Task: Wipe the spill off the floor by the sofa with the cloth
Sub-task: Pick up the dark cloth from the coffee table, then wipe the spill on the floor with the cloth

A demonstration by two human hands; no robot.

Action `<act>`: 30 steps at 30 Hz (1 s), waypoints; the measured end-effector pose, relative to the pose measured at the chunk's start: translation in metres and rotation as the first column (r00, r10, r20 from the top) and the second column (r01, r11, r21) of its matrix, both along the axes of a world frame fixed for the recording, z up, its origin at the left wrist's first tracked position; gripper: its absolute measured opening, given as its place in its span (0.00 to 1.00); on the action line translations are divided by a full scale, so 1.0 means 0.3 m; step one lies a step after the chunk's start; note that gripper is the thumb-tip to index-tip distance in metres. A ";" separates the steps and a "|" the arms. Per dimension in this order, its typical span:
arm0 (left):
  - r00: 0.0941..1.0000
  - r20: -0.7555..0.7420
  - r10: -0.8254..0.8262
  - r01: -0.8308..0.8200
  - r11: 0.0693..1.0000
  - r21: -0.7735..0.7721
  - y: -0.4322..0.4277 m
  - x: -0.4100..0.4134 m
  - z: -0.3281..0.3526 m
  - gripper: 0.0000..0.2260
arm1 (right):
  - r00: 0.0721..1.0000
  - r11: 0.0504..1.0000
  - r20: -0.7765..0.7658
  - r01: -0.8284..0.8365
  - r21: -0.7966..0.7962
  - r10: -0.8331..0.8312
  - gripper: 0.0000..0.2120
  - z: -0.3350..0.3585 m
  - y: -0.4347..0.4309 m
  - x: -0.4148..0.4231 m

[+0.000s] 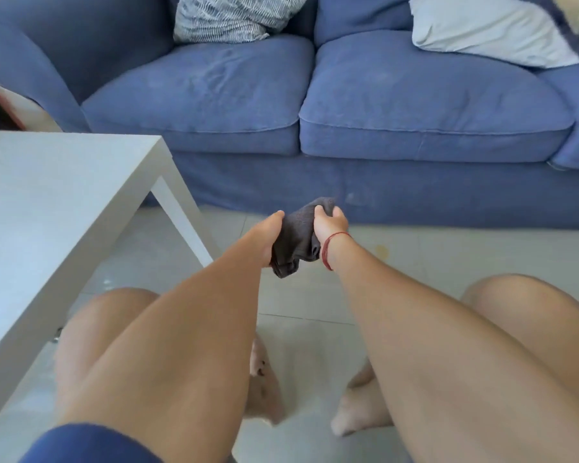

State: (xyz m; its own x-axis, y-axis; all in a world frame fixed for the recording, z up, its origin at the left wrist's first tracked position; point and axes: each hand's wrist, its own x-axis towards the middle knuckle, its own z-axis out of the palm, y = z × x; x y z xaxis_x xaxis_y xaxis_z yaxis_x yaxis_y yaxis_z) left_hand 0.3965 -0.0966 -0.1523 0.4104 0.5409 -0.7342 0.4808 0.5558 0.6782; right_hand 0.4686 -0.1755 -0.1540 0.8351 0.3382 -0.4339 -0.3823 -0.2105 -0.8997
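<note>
While the person is crouching on the pale tiled floor [301, 332], both hands are holding a dark grey cloth [298, 240] up in the air in front of the blue sofa [381, 105]. The left hand [264, 237] is keeping a closed grip on the cloth's left side, and the right hand [330, 223] is squeezing its top right part. A small yellowish spill [381, 250] is sitting on the floor just right of the right wrist, near the sofa's base. A white bench [54, 202] is standing to the left. 2 pillows are lying on the sofa.
</note>
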 end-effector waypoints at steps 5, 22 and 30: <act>0.999 -0.037 0.034 -0.021 0.950 0.312 0.011 0.031 -0.121 0.16 | 0.999 0.992 -0.009 -0.042 -0.118 0.041 0.17 -0.161 0.041 0.024; 0.961 -0.219 -0.168 0.249 0.870 0.425 0.115 0.143 -0.716 0.30 | 0.991 0.854 0.041 -0.087 -0.513 0.125 0.16 -0.736 0.168 0.145; 0.835 -0.519 -0.183 0.477 0.710 0.518 0.234 0.149 -0.900 0.36 | 0.688 0.576 0.299 -0.210 -0.790 0.661 0.29 -0.927 0.183 0.146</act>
State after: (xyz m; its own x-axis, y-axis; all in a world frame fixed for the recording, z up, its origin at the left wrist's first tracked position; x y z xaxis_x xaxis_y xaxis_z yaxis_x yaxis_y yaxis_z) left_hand 0.4412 -0.0264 -0.4224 0.3999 0.8084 -0.4320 0.8524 -0.1548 0.4994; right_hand 0.5125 -0.1207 -0.4323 0.8051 0.5380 -0.2499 0.4060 -0.8069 -0.4291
